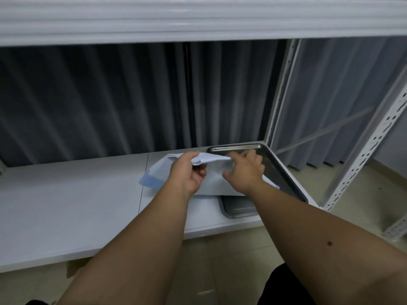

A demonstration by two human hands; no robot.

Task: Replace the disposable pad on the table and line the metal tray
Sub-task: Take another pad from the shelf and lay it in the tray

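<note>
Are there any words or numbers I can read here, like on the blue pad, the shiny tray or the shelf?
No text can be read anywhere in this view.
Disposable pad, held by the left hand and right hand: plain pale blue and white, no print.
Metal tray: bare metal, no label.
White shelf post: only punched holes, no numbers.

The scene is looking dim and bluish, with soft, even light and no hard shadows. A faint shadow is lying under the near edge of the white shelf (66, 205). The far rim of the metal tray (237, 148) is catching a thin pale glint. The dark curtain (99, 102) behind is showing up murky and smeared. The upper shelf board (198, 18) is blurring into streaks, and the wide lens is bending it and the right-hand posts (361, 150) outward near the edges.
</note>
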